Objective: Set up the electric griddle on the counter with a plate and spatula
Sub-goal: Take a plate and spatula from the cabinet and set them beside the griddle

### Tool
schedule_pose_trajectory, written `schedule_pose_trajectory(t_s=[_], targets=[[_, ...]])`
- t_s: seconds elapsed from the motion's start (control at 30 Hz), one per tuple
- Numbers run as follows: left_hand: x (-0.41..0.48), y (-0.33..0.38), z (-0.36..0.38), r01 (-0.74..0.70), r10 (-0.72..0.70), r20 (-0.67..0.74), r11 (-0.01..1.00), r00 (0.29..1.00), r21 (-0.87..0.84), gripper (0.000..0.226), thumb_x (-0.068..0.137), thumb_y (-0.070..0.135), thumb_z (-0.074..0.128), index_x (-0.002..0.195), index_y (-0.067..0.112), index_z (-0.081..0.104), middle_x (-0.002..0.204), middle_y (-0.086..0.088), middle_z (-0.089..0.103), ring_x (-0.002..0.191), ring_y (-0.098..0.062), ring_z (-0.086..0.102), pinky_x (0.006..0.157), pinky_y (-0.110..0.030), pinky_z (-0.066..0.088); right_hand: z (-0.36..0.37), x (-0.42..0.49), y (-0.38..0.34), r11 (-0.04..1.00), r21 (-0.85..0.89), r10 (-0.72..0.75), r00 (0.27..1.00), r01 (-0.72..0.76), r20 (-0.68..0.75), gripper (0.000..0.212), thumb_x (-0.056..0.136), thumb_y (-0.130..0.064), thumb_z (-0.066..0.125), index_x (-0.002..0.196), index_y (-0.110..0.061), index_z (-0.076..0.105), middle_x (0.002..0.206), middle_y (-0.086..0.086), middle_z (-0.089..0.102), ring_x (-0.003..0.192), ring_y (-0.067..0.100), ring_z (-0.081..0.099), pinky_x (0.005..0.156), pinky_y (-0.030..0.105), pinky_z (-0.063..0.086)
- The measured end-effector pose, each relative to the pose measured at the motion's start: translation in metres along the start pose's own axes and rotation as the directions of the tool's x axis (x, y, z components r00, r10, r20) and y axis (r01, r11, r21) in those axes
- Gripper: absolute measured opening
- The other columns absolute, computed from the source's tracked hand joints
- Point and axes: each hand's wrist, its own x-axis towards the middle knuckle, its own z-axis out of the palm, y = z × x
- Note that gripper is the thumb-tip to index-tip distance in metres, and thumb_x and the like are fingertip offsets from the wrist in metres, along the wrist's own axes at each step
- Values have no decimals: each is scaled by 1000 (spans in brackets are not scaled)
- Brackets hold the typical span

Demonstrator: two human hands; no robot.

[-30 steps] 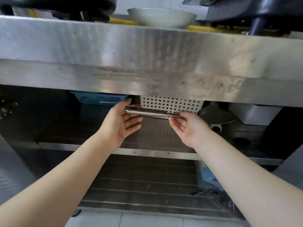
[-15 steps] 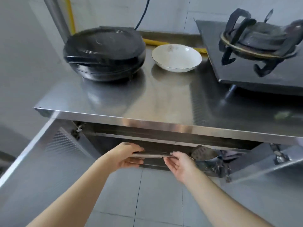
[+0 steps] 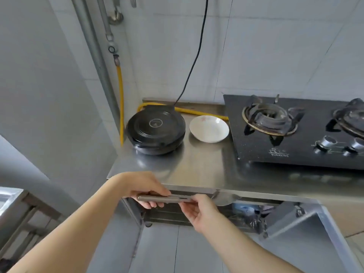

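A round black electric griddle (image 3: 155,130) with its lid down sits at the back left of the steel counter (image 3: 197,166), its black cord running up the wall. A white plate (image 3: 209,129) stands just right of it. I hold a metal spatula (image 3: 224,198) level in front of the counter's front edge, blade to the right. My left hand (image 3: 146,189) grips the handle's end. My right hand (image 3: 199,210) pinches the handle nearer the blade from below.
A black gas stove (image 3: 295,131) with two burners and knobs fills the counter's right side. A yellow gas hose (image 3: 120,91) runs down the wall and behind the griddle. Below the counter are open cabinet doors (image 3: 299,221) and wire shelves.
I have stood up from the lower shelf and lifted the spatula with both hands from under the counter to the level of its front edge. The view now looks down on the countertop.
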Motion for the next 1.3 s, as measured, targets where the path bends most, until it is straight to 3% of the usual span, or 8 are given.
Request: schedule_pose_trajectory(t_s=[0.23,0.33,0.47,0.57,0.67,0.87,1.07,1.3], targets=[[-68,37,-45,-135,125,131,988,984,75,28,79,34,71,86,8,74,75,-4,70,62,-13,62,62,-23,52,67,-61,-33,979,-151,-125,990,134,69,17,93,-2,51,77,3,56,47,15,65,54,28,67,34,26,51],[-73,53,-49,-181,179,35,983,983,37,25,81,33,72,92,11,76,80,-2,72,68,-11,64,65,-21,53,85,-75,-60,942,-265,-188,979,203,82,6,93,-2,54,93,2,59,74,19,68,69,27,68,44,33,55],[-52,70,-36,-216,210,-71,972,975,-91,30,82,26,72,105,6,73,93,-5,74,78,-12,66,69,-22,56,96,-73,-95,859,-422,-292,954,292,66,23,94,5,48,116,2,54,84,19,67,75,26,67,59,33,54],[-29,82,-23,-232,216,-128,964,968,-131,26,84,23,71,105,9,72,85,-3,76,71,-12,71,67,-25,59,96,-59,-116,814,-498,-331,943,299,25,32,95,7,43,125,2,51,111,23,70,100,31,69,74,38,53],[-3,96,-24,-273,234,-264,954,936,-122,25,85,26,68,106,12,70,90,-2,76,79,-12,72,74,-30,61,93,-31,-135,794,-526,-352,936,304,9,36,95,7,40,130,4,50,121,25,65,85,29,65,67,38,52],[50,122,-47,-327,269,-499,944,824,-32,21,89,18,60,108,14,68,98,-9,70,80,-16,64,67,-23,54,98,38,-176,832,-479,-349,935,279,-63,32,97,0,44,128,1,51,113,25,67,63,24,60,56,35,51],[104,130,-60,-359,349,-573,928,742,101,24,89,18,60,111,18,69,102,1,70,95,-13,64,92,-36,53,91,102,-192,820,-508,-354,931,262,-92,30,91,8,34,112,6,55,71,21,65,51,25,55,52,34,47],[136,134,-73,-360,387,-586,918,712,169,19,90,17,59,104,26,68,98,9,68,92,-4,62,83,-21,47,82,141,-196,831,-519,-308,942,199,-132,25,89,11,32,80,1,53,65,21,61,47,26,50,48,34,42]])
